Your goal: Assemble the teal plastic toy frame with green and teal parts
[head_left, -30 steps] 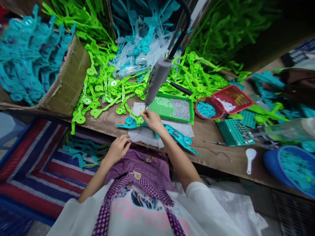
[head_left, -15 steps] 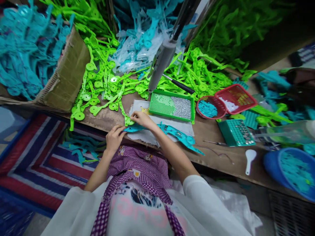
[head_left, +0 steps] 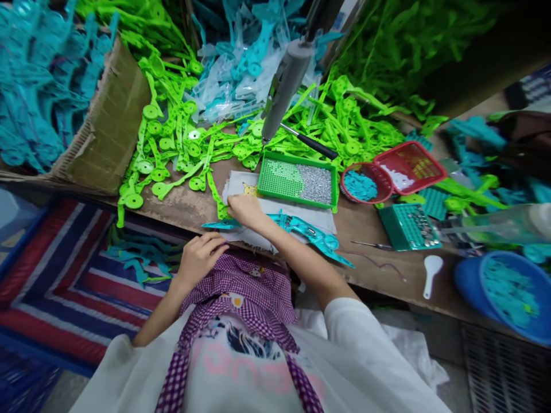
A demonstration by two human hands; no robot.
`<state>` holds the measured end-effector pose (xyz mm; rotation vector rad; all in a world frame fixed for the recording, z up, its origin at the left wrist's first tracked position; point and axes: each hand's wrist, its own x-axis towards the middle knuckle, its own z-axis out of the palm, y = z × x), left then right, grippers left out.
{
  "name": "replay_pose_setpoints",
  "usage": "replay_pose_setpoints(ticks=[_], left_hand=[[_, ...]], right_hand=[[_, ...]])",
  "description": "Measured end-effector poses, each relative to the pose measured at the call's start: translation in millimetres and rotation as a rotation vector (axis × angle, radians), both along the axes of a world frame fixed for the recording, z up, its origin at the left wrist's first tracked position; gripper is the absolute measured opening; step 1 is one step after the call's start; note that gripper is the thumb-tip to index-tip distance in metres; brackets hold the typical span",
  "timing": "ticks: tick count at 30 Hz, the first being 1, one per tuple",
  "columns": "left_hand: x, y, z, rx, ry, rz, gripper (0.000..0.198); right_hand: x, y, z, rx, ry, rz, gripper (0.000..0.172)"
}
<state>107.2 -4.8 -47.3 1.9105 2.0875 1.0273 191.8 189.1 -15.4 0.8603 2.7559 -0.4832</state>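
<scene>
My right hand [head_left: 243,209] is on the white cloth [head_left: 275,207] at the near edge of the workbench [head_left: 379,269], fingers bent down and pinched on the end of a green plastic strip [head_left: 216,199] that runs back toward the heap of green pieces [head_left: 181,149]. My left hand [head_left: 198,258] rests curled at the bench edge, on the purple checked apron [head_left: 241,298]; whether it grips anything I cannot tell. A teal plastic piece [head_left: 307,232] lies across the cloth, just beside and partly under my right hand and forearm, its far end pointing to the right. Just behind the cloth sits the green tray [head_left: 298,182] of small silvery bits, and the grey hanging tool [head_left: 286,86] points down above its back-left corner. To the right of the tray stand two red baskets [head_left: 394,175], a small teal tray [head_left: 408,226], a white scoop [head_left: 430,272] and a blue tub [head_left: 503,289]. A cardboard box [head_left: 103,137] of teal pieces stands at the far left
</scene>
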Motion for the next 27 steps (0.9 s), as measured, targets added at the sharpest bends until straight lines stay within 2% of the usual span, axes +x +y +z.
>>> replay_pose_setpoints(ticks=[4, 6, 10, 14, 17, 23, 27], left_hand=[[-2, 11, -20.3, 0.042, 0.026, 0.254, 0.035], [-10, 19, -31.6, 0.029, -0.017, 0.3, 0.037], [-22, 28, -42.7, -0.014, -0.141, 0.238, 0.032], [-22, 28, -42.2, -0.029, -0.154, 0.204, 0.042], [-22, 29, -39.8, -0.052, -0.135, 0.146, 0.037], [-23, 32, -37.4, -0.074, -0.128, 0.125, 0.037], [-24, 33, -38.5, -0.028, -0.128, 0.108, 0.035]], right_hand=[[-9, -5, 11.5, 0.006, -0.04, 0.083, 0.039], [-13, -3, 13.0, 0.003, -0.04, 0.099, 0.037], [-9, 4, 5.3, -0.032, -0.004, 0.044, 0.03], [2, 10, -8.7, -0.199, 0.111, -0.065, 0.028], [6, 12, -13.9, -0.207, 0.146, -0.104, 0.025], [9, 20, -16.1, -0.179, 0.182, -0.058, 0.018], [11, 22, -17.3, -0.182, 0.168, -0.05, 0.019]])
